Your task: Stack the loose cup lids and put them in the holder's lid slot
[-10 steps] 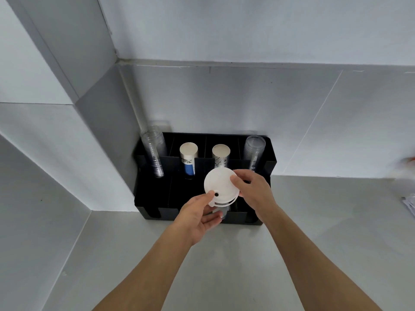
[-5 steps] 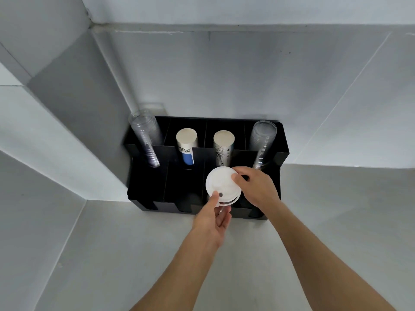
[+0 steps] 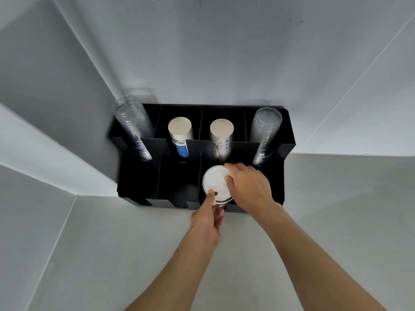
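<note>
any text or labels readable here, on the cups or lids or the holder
None can be read.
Blue-banded paper cup stack: dark print above the blue band, too blurred to read.
Sketch-printed paper cup stack: small marks beside the drawing, too small to read.
White lids: no print visible.
Black holder: no label visible.

White lids (image 3: 216,181), black holder (image 3: 139,182), cup stack (image 3: 179,140) seemingly blue-banded.
</note>
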